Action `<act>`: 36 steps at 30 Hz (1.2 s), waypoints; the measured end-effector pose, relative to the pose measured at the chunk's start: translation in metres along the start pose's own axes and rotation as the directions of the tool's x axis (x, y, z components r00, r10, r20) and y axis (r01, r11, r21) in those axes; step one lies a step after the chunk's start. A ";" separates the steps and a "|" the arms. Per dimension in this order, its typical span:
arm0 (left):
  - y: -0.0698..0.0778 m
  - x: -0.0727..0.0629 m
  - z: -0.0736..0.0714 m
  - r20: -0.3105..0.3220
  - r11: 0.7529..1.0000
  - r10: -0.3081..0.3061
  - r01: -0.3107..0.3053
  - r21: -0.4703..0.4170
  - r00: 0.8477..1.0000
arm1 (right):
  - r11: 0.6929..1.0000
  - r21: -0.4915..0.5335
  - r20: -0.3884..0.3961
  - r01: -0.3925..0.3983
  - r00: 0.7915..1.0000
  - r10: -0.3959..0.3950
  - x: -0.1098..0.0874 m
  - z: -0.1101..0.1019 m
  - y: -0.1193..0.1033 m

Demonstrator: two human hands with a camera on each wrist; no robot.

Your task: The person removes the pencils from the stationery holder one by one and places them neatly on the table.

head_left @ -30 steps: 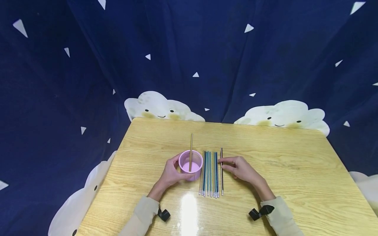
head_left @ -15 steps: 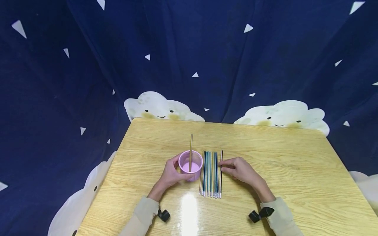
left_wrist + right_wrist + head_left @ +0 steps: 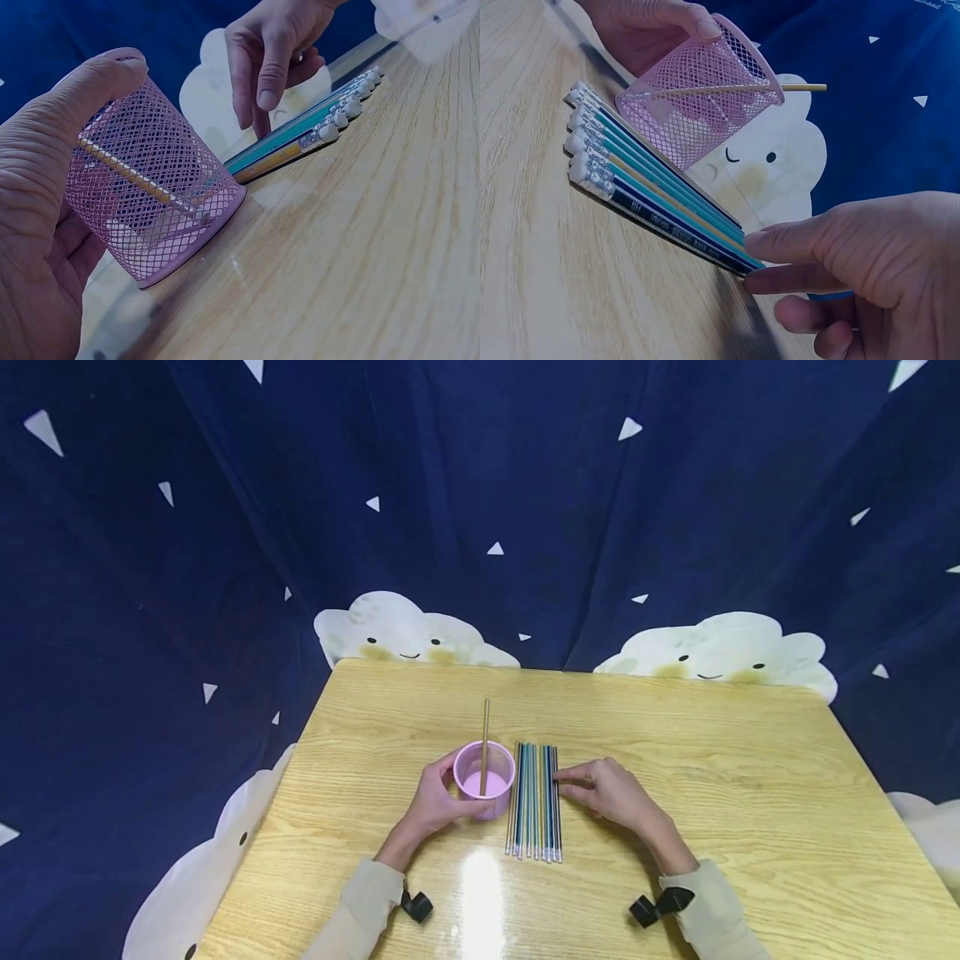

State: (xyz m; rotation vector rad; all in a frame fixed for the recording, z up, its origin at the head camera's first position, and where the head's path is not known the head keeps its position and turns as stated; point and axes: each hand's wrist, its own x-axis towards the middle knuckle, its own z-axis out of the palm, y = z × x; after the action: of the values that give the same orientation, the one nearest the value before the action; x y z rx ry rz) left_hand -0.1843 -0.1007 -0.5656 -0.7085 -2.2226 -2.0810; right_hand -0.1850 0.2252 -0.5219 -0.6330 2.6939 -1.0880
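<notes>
A pink mesh pencil cup stands upright on the table, and my left hand grips its side, thumb at the rim in the left wrist view. One gold-coloured pencil leans inside it, poking above the rim. Directly right of the cup lies a row of several pencils, teal, dark and yellow, their white erasers towards me. At the row's right edge is a dark pencil; my right hand pinches it between thumb and index finger, away from its eraser end. The other right fingers are loosely curled.
The wood-grain table reaches out on both sides. Behind it hangs a dark blue cloth with white triangles and smiling clouds. A black wrist strap sits on the right sleeve, another black strap on the left.
The right hand has slid the dark pencil left and slightly towards me, from a gap beside the row to lying against it. The left hand and cup have stayed put.
</notes>
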 end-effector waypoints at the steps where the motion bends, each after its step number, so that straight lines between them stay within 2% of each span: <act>1: 0.000 0.000 0.000 0.000 1.000 -0.001 0.001 0.005 1.000 | 1.000 0.004 -0.001 0.000 1.000 0.000 0.000 0.000 0.000; 6: 0.001 0.002 0.000 0.000 0.999 -0.018 0.018 0.026 1.000 | 1.000 0.009 -0.013 0.000 1.000 0.001 0.001 -0.001 0.000; 12: 0.001 0.002 -0.001 0.000 1.000 -0.025 0.025 0.015 1.000 | 0.994 -0.006 -0.104 0.106 0.989 -0.106 0.008 0.003 -0.004; 14: 0.001 0.002 -0.001 0.000 1.000 -0.023 0.023 0.016 1.000 | 0.990 0.022 -0.128 0.140 0.982 -0.136 0.011 0.006 -0.006; 21: 0.001 0.000 -0.001 -0.001 1.000 -0.022 0.022 0.021 1.000 | 0.950 0.140 -0.181 0.278 0.951 -0.251 0.019 0.017 -0.016; 25: 0.001 0.000 -0.001 0.002 1.000 -0.021 0.021 0.016 1.000 | 0.924 0.193 -0.203 0.329 0.935 -0.291 0.024 0.023 -0.024; 31: 0.000 0.001 -0.002 0.004 1.000 -0.013 0.013 0.009 1.000 | 0.914 0.207 -0.153 0.348 0.935 -0.321 0.034 0.029 -0.042; 36: -0.001 0.000 -0.001 0.015 1.000 -0.003 0.003 0.007 1.000 | 0.917 0.160 -0.124 0.365 0.929 -0.349 0.043 0.032 -0.051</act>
State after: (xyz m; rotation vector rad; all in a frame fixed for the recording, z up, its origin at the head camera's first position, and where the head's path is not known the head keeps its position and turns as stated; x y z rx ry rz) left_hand -0.1852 -0.1019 -0.5658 -0.7232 -2.2387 -2.0757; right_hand -0.1974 0.1529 -0.5091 -1.0974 2.5729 -1.4624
